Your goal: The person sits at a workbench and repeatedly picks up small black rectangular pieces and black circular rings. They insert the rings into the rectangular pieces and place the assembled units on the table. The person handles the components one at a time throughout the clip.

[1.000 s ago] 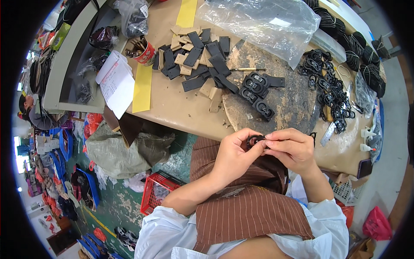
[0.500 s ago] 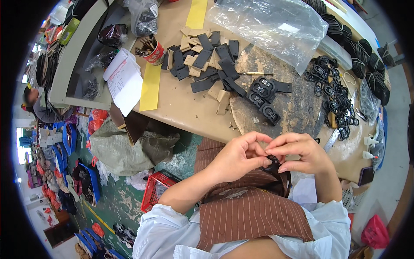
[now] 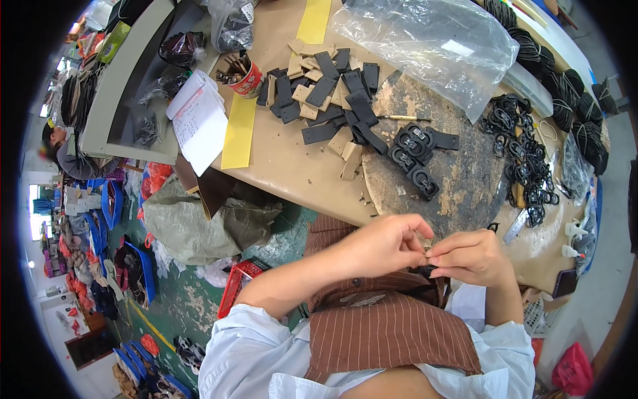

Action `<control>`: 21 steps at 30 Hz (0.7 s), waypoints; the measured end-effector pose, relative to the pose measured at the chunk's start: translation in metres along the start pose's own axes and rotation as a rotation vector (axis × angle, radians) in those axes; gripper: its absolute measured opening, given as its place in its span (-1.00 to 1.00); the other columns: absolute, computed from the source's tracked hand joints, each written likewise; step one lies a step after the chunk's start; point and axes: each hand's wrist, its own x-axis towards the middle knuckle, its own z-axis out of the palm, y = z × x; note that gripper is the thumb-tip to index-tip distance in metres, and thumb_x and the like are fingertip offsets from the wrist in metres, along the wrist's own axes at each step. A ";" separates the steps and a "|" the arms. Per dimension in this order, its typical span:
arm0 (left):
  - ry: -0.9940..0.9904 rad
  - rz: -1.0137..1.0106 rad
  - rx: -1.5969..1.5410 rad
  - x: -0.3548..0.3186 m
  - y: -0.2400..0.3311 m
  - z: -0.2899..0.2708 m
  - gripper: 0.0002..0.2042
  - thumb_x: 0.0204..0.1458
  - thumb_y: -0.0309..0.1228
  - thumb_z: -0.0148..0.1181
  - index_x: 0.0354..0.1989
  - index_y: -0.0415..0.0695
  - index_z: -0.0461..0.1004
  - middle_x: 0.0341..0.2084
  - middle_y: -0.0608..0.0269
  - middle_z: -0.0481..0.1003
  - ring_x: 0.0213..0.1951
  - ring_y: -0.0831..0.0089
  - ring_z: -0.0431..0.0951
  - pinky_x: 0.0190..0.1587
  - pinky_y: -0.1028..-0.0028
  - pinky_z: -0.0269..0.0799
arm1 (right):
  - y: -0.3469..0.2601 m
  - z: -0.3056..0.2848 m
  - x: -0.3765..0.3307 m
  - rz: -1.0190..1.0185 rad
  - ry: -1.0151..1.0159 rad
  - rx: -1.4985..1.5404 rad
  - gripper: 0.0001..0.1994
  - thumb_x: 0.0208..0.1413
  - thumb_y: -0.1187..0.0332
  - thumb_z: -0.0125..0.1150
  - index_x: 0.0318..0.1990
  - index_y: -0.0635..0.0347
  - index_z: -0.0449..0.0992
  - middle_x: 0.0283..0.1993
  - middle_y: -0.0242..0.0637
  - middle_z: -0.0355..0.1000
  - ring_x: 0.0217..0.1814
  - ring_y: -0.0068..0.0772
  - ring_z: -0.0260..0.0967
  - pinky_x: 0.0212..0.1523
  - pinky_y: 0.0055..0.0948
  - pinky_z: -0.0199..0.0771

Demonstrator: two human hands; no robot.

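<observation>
Close to my apron, just off the table's front edge, my two hands meet fingertip to fingertip over a small black piece [image 3: 423,270], mostly hidden by the fingers. My left hand [image 3: 393,246] pinches at it with thumb and fingers. From the other side my right hand [image 3: 473,258] grips it between thumb and forefingers. Beyond them, several black straps with buckles [image 3: 413,154] lie on a worn round board [image 3: 458,193]. A heap of loose black buckles [image 3: 522,156] is to the right. Black and tan strap pieces [image 3: 322,90] are piled further left.
A thin pointed tool [image 3: 404,118] lies on the board's far part. A red cup of tools [image 3: 247,81], papers [image 3: 197,123] and a grey shelf [image 3: 100,126] stand left. A clear plastic bag [image 3: 432,43] covers the back; a phone [image 3: 565,283] rests at the right edge.
Both hands have come slightly lower, toward my apron, and the black piece is more hidden between the fingers. The whole view has shifted slightly, with the table moving right and down.
</observation>
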 end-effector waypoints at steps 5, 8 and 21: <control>0.597 0.579 1.494 0.040 0.042 -0.107 -0.69 -0.15 -0.59 0.04 -0.19 -0.03 0.49 -0.20 0.30 0.49 0.02 0.27 0.36 0.09 0.24 0.21 | 0.004 -0.007 -0.016 0.185 0.240 0.372 -0.80 -0.32 0.57 0.40 -0.45 0.28 0.52 -0.33 -0.10 0.49 -0.37 -0.40 0.47 -0.36 -0.52 0.48; 0.448 0.296 1.750 0.050 0.045 -0.146 -0.62 -0.10 -0.61 -0.04 -0.10 0.06 0.47 -0.20 0.41 0.50 0.12 0.39 0.27 0.29 0.10 -0.23 | 0.003 -0.005 -0.020 0.250 0.244 0.589 -0.76 -0.28 0.59 0.37 -0.37 0.28 0.49 -0.30 -0.11 0.47 -0.36 -0.44 0.45 -0.32 -0.53 0.47; 0.444 0.249 -0.278 0.003 0.027 -0.017 -0.79 0.09 -0.54 0.00 -0.09 -0.29 0.37 -0.23 0.25 0.47 -0.22 0.58 0.47 -0.22 0.58 0.49 | -0.006 -0.004 0.028 -0.100 0.364 0.146 -0.78 -0.22 0.66 0.28 -0.35 0.28 0.48 -0.40 -0.17 0.48 -0.27 -0.30 0.48 -0.26 -0.45 0.48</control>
